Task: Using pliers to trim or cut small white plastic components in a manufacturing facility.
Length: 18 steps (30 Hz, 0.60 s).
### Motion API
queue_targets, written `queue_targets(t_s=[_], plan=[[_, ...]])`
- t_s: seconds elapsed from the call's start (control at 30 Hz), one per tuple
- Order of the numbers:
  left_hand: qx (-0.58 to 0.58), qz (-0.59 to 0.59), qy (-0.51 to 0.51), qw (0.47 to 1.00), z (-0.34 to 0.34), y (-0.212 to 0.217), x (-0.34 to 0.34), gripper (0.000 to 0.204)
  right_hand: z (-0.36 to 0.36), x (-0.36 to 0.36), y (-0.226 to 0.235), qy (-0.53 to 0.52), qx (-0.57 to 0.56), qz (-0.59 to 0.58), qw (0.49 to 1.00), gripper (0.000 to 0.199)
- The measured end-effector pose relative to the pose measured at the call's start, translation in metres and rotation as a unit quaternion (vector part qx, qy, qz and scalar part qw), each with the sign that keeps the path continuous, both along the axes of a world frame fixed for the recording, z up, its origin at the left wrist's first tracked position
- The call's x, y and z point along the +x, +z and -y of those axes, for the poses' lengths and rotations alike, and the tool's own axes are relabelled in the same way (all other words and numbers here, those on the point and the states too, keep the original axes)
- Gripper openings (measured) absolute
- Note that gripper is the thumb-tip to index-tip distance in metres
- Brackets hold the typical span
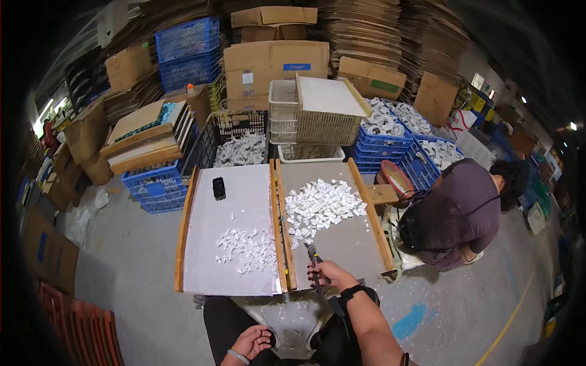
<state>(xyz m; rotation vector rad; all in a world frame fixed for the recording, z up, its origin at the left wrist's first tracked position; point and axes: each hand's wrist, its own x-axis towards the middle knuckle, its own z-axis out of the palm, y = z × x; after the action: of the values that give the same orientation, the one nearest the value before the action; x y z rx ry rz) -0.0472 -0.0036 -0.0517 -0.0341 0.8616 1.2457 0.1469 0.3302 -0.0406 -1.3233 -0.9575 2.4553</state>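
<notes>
White plastic pieces (320,207) lie heaped on the right-hand wooden-edged tray (372,210) at centre frame, with a smaller scatter (247,247) on the left tray (183,235), where a black phone (218,188) also rests. At lower centre the right hand (329,274) is curled tight around dark cutters (314,259), tips aimed at the heap. At the bottom edge the left hand (250,341) rests loosely open on the knee, holding nothing. Right of frame a person in purple (461,213) crouches beside blue crates (384,143).

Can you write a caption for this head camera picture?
Right hand holds a cutter near white pieces on a tray.
</notes>
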Motion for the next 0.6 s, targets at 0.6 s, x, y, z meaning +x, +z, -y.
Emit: queue_targets(t_s=[0.6], plan=[[0.108, -0.169, -0.133, 0.971, -0.012, 0.064, 0.016, 0.025, 0.21, 0.045, 0.021, 0.359, 0.083, -0.11, 0.923, 0.027]])
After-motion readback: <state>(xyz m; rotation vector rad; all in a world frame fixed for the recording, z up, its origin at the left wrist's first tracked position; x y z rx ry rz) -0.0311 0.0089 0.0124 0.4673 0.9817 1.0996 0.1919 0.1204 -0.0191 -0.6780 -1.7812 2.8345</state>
